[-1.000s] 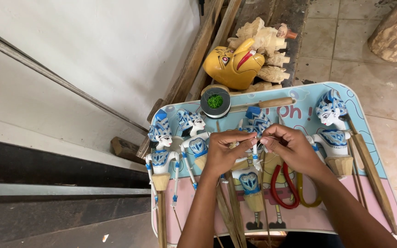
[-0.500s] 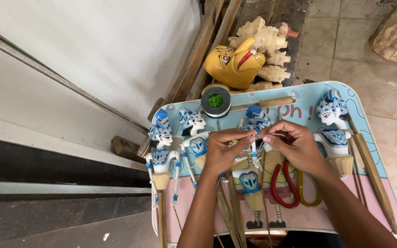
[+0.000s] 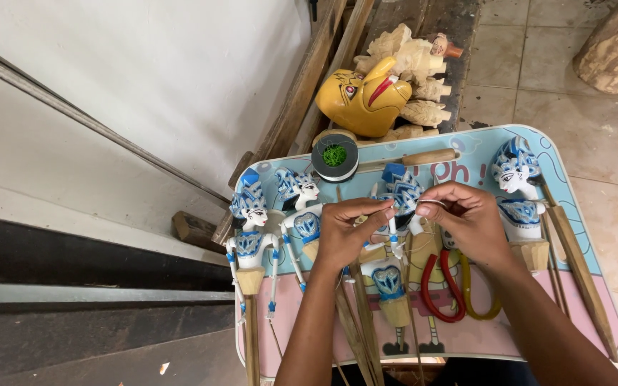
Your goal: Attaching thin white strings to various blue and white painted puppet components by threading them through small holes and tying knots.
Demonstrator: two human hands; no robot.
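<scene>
My left hand (image 3: 348, 229) and my right hand (image 3: 466, 218) meet over a blue-and-white rod puppet (image 3: 395, 236) lying on a pale blue and pink tray table (image 3: 481, 154). The left fingers pinch the puppet at its shoulder. A thin thread (image 3: 429, 202) runs from the right thumb and forefinger toward the puppet's arm. The puppet's head (image 3: 402, 187) shows just above both hands, its painted chest piece (image 3: 388, 279) below them.
Three more blue-and-white puppets lie on the tray: far left (image 3: 249, 236), left of centre (image 3: 302, 207), right (image 3: 518, 193). Red-and-yellow scissors (image 3: 452, 289), a spool with green inside (image 3: 335, 156), a wooden-handled tool (image 3: 423, 157). Behind: yellow carved mask (image 3: 363, 100), unpainted carvings (image 3: 416, 64), wall left.
Both hands stay over the middle puppet. The right fingers have drawn the thread slightly up and to the right; the puppet itself has barely shifted.
</scene>
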